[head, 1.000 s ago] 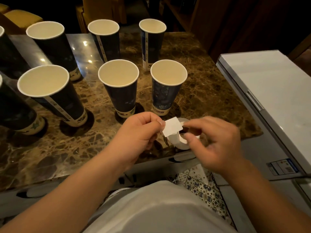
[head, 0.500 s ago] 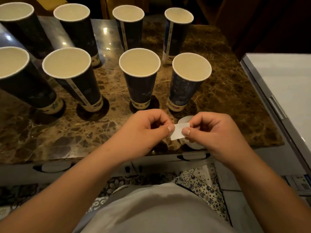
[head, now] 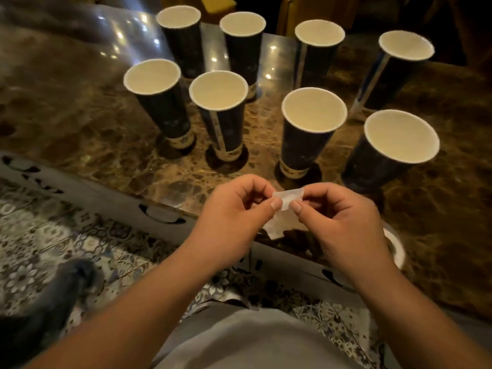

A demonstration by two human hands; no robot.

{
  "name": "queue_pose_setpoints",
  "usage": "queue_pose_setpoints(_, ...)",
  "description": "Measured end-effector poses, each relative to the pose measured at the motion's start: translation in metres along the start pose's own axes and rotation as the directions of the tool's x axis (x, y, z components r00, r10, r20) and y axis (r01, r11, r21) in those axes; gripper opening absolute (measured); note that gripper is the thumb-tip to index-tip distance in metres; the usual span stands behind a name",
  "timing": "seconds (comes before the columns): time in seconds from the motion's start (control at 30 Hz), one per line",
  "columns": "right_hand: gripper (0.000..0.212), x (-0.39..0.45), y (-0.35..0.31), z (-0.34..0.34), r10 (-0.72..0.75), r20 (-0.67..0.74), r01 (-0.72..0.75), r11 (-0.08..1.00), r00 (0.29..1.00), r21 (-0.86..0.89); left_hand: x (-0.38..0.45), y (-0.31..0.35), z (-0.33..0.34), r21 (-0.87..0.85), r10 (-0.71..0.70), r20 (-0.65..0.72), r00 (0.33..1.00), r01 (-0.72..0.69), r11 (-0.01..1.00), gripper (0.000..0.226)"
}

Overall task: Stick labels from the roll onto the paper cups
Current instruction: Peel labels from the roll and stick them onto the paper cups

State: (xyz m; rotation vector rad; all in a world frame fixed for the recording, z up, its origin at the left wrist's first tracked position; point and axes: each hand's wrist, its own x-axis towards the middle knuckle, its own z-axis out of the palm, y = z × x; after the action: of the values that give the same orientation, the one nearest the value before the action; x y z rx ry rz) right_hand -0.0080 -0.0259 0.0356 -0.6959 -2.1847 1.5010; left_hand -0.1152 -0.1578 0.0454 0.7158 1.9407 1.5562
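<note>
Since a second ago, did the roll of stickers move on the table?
Cannot tell. The camera swung, so everything shifted. The roll now peeks out behind the right hand, near the table edge, right of the nearest cup, about as before.

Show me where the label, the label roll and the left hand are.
label (head: 288, 198), head view, on its white middle
label roll (head: 396, 247), head view, on its visible right rim
left hand (head: 234, 217), head view, on its back
</note>
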Motion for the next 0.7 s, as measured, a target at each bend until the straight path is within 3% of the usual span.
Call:
queue_pose_setpoints(0.1, 0.015, 0.006, -0.006, 0.022, 0.008, 0.058, -0.01, 0.999, 0.998, 0.036, -0.008, -0.007, -0.02, 0.029, 0.0, -0.08, 0.997, 0.002, 1.0, 0.014)
queue_pose_setpoints(0.27, 0.011, 0.021, -0.022, 0.063, -0.093, 0.151, 0.104, 0.992, 0.984, -0.071, -0.011, -0.021, -0.066, 0.047, 0.009, -0.2, 0.98, 0.0, 0.999, 0.009)
queue_pose_setpoints(0.43, 0.001, 0.041, -0.032, 0.12, -0.179, 0.109, 0.198, 0.96, 0.978, -0.198, 0.007, -0.044, -0.12, 0.031, -0.018, -0.289, 0.957, 0.028, 0.999, 0.009)
queue_pose_setpoints(0.53, 0.004, 0.051, -0.035, 0.151, -0.168, 0.047, 0.174, 0.961, 0.985, -0.213, 0.035, -0.059, -0.157, -0.04, -0.054, -0.372, 0.927, 0.042, 0.998, 0.014)
queue_pose_setpoints(0.6, 0.006, 0.06, -0.033, 0.168, -0.151, 0.01, 0.149, 0.959, 0.988, -0.239, 0.06, -0.072, -0.182, -0.064, -0.065, -0.371, 0.927, 0.044, 0.997, 0.023)
queue_pose_setpoints(0.7, 0.005, 0.072, -0.032, 0.188, -0.089, -0.053, 0.073, 0.966, 0.995, -0.247, 0.097, -0.092, -0.206, 0.137, -0.055, -0.27, 0.961, 0.095, 0.986, 0.064)
